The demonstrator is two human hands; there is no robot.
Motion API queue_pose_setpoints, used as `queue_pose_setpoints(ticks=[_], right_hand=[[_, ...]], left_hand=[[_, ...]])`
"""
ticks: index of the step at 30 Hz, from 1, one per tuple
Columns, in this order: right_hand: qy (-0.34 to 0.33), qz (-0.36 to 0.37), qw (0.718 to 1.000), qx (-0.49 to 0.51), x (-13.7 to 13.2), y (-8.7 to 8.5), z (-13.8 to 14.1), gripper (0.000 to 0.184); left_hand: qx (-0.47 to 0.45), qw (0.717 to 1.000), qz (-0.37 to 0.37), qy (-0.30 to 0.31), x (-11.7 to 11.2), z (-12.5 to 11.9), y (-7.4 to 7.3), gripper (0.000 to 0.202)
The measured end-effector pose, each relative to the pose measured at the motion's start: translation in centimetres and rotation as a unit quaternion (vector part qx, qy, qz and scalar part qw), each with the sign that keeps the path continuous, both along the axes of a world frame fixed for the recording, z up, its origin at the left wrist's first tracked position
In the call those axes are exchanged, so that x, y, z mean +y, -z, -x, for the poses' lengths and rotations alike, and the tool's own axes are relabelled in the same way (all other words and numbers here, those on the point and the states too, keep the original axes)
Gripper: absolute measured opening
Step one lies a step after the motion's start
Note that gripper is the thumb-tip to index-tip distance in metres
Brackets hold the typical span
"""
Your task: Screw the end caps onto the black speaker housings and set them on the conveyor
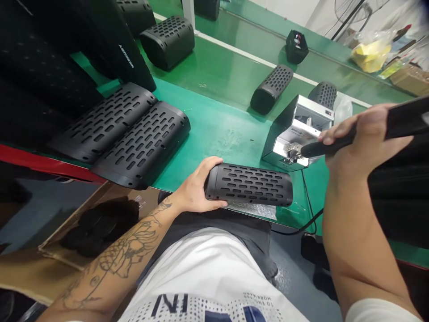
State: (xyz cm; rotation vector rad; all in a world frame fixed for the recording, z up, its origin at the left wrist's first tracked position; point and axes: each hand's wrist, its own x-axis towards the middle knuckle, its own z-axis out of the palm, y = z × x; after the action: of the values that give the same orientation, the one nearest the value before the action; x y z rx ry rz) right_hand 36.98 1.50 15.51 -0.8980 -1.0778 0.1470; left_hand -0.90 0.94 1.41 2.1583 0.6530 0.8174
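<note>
The worktop (217, 127) is green and slightly shiny. On its left part, two black covers (144, 143) with slots lie side by side. On the right stands a metal machine (278, 136). A tiny dark piece (251, 140) lies between them, and bubble wrap (256, 210) lies at the front edge.

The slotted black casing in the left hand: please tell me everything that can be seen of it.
The casing is elongated, matte black, plastic-looking, with rounded sides, rows of slots and small holes near its ends. The left hand grasps its left end, holding it crosswise by the edge of the green table.
</note>
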Motion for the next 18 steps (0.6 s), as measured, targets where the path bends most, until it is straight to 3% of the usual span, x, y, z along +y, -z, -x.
queue_pose_setpoints(ticks=[4, 8, 13, 18], right_hand=[[-0.027, 0.031, 0.999, -0.02, -1.5, 1.2, 1.5, 0.036], [-0.028, 0.03, 0.999, -0.036, -3.0, 1.1, 1.4, 0.035], [0.002, -0.051, 0.998, -0.022, -2.0, 0.9, 1.1, 0.038], [-0.019, -0.021, 1.0, -0.015, -1.1, 1.6, 1.0, 0.04]], left_hand=[[-0.009, 1.0, -0.007, 0.006, 0.0, -0.1, 0.2, 0.119], [-0.012, 1.0, -0.011, 0.008, 0.1, -0.1, 0.4, 0.119], [-0.013, 1.0, -0.006, 0.005, 0.1, -0.2, 0.5, 0.121], [-0.011, 1.0, -0.003, 0.001, -0.1, -0.2, 0.4, 0.119]])
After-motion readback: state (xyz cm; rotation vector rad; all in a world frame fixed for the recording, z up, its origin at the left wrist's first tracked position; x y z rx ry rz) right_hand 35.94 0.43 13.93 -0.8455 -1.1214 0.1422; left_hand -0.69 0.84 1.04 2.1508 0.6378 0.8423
